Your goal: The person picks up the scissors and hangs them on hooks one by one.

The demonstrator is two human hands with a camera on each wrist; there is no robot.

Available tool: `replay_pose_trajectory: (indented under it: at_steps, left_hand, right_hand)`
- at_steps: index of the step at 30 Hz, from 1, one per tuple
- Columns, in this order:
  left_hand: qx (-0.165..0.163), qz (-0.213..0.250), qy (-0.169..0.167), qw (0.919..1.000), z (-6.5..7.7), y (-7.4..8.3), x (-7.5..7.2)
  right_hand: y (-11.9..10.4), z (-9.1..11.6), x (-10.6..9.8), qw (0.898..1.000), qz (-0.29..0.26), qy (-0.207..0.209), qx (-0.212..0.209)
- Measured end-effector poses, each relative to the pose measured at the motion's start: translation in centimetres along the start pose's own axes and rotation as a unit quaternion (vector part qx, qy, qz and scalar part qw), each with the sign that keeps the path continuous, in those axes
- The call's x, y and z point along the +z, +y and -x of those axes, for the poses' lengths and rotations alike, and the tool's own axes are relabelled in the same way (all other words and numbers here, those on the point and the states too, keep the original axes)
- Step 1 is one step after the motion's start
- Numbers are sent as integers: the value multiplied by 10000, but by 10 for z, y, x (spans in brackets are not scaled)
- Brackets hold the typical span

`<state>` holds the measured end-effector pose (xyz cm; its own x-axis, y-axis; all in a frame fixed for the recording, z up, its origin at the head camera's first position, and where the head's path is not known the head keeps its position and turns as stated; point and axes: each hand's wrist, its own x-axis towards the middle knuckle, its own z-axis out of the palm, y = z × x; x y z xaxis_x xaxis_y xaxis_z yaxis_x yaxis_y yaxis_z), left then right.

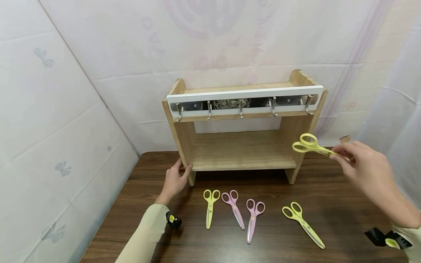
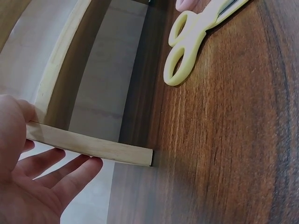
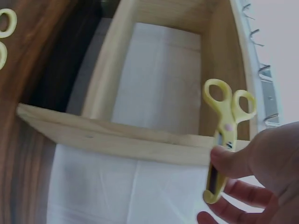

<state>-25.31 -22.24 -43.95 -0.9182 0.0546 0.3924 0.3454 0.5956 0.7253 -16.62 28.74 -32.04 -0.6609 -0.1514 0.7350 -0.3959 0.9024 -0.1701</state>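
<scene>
My right hand (image 1: 371,164) pinches a pair of yellow scissors (image 1: 309,145) by the blade end, handle loops turned toward the shelf's right side. In the right wrist view, the thumb lies across the closed blades of these scissors (image 3: 227,116), near the wooden side panel. At the lower left of the wooden shelf (image 1: 243,149), my left hand (image 1: 174,179) holds the side panel. The left wrist view has its thumb on the inner side and the fingers along the outer face of the panel (image 2: 93,145). A white rail with several metal hooks (image 1: 241,109) runs across the shelf's upper front.
On the dark wood table (image 1: 138,219) before the shelf lie yellow scissors (image 1: 209,206), two pink pairs, one left (image 1: 234,208) and one right (image 1: 252,219), and more yellow scissors (image 1: 302,223) farther right. White patterned cloth (image 1: 131,47) hangs behind and at the sides.
</scene>
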Motion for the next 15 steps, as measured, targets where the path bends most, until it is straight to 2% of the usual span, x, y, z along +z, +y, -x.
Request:
replay_pose_trajectory:
  at_steps: [3,6,15]
  left_hand:
    - [-6,28,-14,10000,0,0,0]
    - [2,57,-22,10000,0,0,1]
    - [13,31,19,10000,1,-1,1]
  right_hand:
    - [-3,-8,-1,9989,-229,410,84]
    - [-7,-14,-1,9965,-472,645,256]
    - [-8,-27,15,9875,-1073,925,687]
